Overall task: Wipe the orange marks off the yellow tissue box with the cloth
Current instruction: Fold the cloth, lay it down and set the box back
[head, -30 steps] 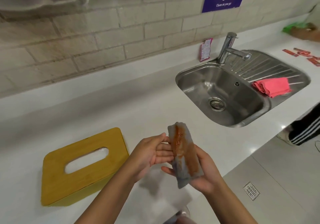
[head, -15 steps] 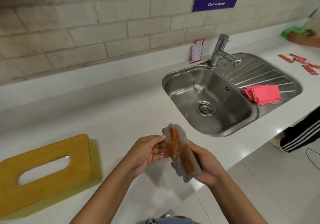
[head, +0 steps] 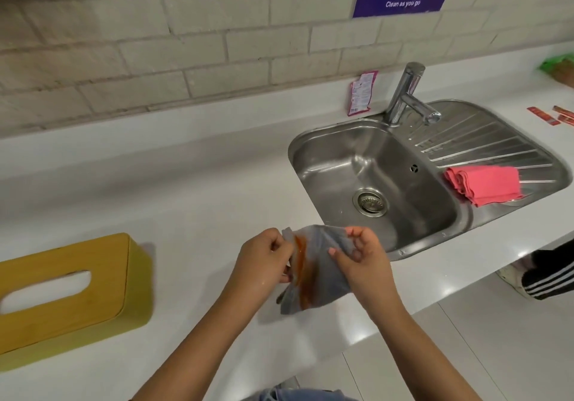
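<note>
The yellow tissue box (head: 71, 289) lies on the white counter at the left, its slot facing up; I see no orange marks on its visible top. A grey cloth (head: 313, 273) smeared with orange hangs between my hands above the counter's front edge. My left hand (head: 261, 261) pinches the cloth's upper left corner. My right hand (head: 360, 261) grips its upper right edge. Both hands are well to the right of the box and just in front of the sink.
A steel sink (head: 372, 183) with a tap (head: 407, 96) sits at the right; a folded pink cloth (head: 484, 186) lies on its drainer. A pink sachet (head: 362, 93) leans on the wall. Red packets (head: 553, 115) lie far right. A person's leg (head: 549, 276) stands at the right.
The cloth was folded into a narrow strip in my hands; now it is spread open between them. The view shifted, so the box sits farther left.
</note>
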